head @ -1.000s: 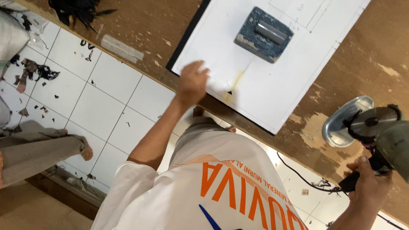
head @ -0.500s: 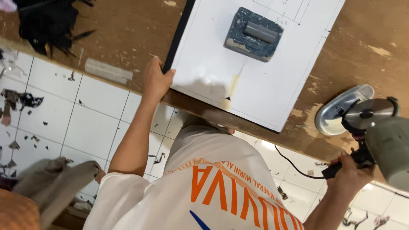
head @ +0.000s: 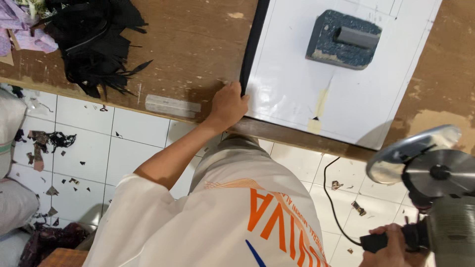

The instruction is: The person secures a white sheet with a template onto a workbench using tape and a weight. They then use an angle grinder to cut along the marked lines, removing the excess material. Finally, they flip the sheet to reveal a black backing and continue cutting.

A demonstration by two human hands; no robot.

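Observation:
My left hand (head: 228, 105) curls over the near left corner of a black fabric stack (head: 251, 44) topped with a white marked sheet (head: 297, 84), on a worn wooden table (head: 193, 54). A dark blue-grey weight with a bar handle (head: 344, 39) rests on the sheet. My right hand (head: 391, 245), at the bottom right, grips the black handle of a round-blade electric cutter (head: 435, 173), held off the table's near edge. Its silver disc and guard face up. A black cord (head: 332, 198) trails from it.
A heap of black fabric offcuts (head: 94, 39) and some pinkish cloth (head: 24, 24) lie at the table's far left. A strip of clear tape (head: 172, 106) sits by the near edge. Below is white tiled floor (head: 84, 148) strewn with scraps, with sacks (head: 15, 202) at the left.
My left hand has slid left along the sheet's near edge to its left corner and closed on it. The cutter now sits lower and nearer in my right hand.

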